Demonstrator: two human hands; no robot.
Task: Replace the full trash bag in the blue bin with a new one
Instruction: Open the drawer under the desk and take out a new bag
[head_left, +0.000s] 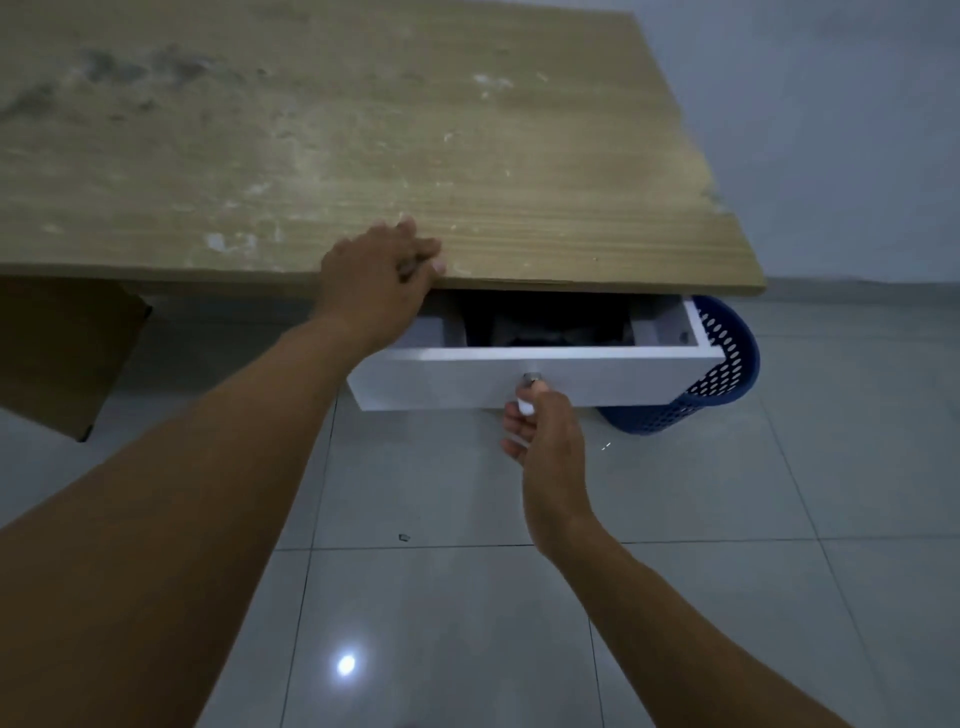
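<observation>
A white drawer (467, 379) stands partly pulled out from under the wooden desk (363, 130). My right hand (540, 431) pinches the small metal knob (531, 379) on the drawer front. My left hand (376, 270) grips the desk's front edge, fingers curled over it. Something dark (540, 325) lies inside the drawer; I cannot tell what it is. The blue perforated bin (727, 374) stands on the floor behind the drawer's right end, mostly hidden, and its inside is out of sight.
A brown desk side panel (62, 353) hangs at the left. Grey floor tiles (467, 597) spread in front of the desk. A pale wall (831, 130) rises to the right behind the bin.
</observation>
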